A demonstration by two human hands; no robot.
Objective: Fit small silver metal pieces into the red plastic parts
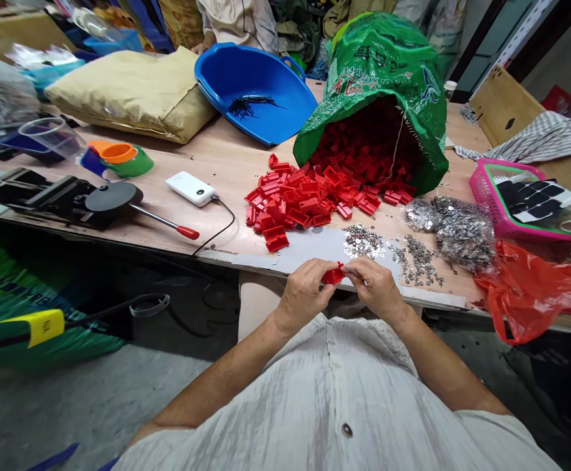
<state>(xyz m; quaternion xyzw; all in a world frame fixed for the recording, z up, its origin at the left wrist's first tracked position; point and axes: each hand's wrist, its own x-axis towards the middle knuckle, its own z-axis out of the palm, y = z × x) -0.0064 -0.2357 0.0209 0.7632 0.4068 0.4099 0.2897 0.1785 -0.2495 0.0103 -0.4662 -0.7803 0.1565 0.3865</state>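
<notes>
Between thumb and fingers, my left hand (309, 286) grips a small red plastic casing (333, 275) at the table's front edge. My right hand (374, 282) is pinched at the casing's right side; whatever its fingertips hold is too small to make out. Just beyond the hands lies a heap of shiny small metal pieces (363, 242), with more loose metal bits (418, 260) to its right. A large pile of red plastic casings (297, 196) spills from the mouth of a green woven sack (378, 72) farther back.
A blue basin (260, 78) holds thin black pieces. Left are a hand press with a red-tipped lever (165, 222), a white power bank (191, 188) with a cable, and a tan sack (133, 91). Right are bagged metal parts (464, 232), a pink basket (484, 196) and a red bag (535, 288).
</notes>
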